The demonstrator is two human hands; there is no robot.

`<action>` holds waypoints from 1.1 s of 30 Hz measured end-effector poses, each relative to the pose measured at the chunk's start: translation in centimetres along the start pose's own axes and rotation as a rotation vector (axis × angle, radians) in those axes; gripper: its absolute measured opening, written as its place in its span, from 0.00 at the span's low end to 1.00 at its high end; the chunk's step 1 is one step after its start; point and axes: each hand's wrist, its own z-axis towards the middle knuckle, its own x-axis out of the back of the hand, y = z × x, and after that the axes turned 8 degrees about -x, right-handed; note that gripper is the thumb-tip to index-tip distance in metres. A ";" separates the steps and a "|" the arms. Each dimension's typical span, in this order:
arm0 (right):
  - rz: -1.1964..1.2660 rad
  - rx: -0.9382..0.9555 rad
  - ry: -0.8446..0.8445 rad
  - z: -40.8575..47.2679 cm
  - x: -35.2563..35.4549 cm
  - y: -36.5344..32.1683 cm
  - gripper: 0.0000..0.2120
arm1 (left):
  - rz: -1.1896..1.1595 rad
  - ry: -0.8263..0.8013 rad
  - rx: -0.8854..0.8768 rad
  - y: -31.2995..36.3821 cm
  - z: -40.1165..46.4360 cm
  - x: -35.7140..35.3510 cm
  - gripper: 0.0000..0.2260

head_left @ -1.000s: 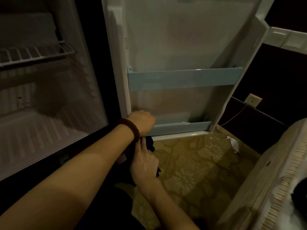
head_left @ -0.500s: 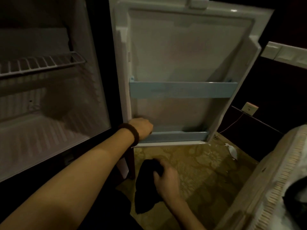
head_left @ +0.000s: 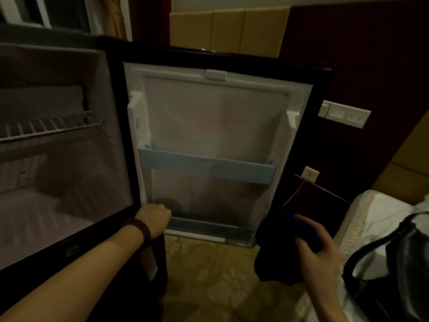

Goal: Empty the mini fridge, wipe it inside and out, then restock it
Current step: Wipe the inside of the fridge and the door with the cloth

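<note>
Wiping looks to be the step in hand: the fridge (head_left: 58,159) stands bare, its door (head_left: 209,135) swung wide. At the door's lower hinge-side corner the left hand (head_left: 154,220) curls round the edge. Beyond the door's free edge the right hand (head_left: 318,249) grips a dark cloth (head_left: 274,252). Next move, I judge: press the cloth to the door's liner.
</note>
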 end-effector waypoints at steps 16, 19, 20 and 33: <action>0.215 0.294 -0.136 -5.0 1.1 -6.3 0.17 | -1.133 0.390 -0.085 9.3 -14.2 8.0 0.12; 0.285 0.316 -0.233 -6.4 1.5 -7.6 0.17 | -1.296 0.493 -0.055 9.7 -16.6 7.1 0.30; 0.304 0.330 -0.260 -7.0 1.5 -7.9 0.17 | -1.328 0.516 -0.041 9.8 -17.4 6.9 0.34; 0.597 0.544 -0.606 -18.6 -5.9 -12.4 0.15 | -1.422 0.960 0.521 5.0 -26.6 2.2 0.13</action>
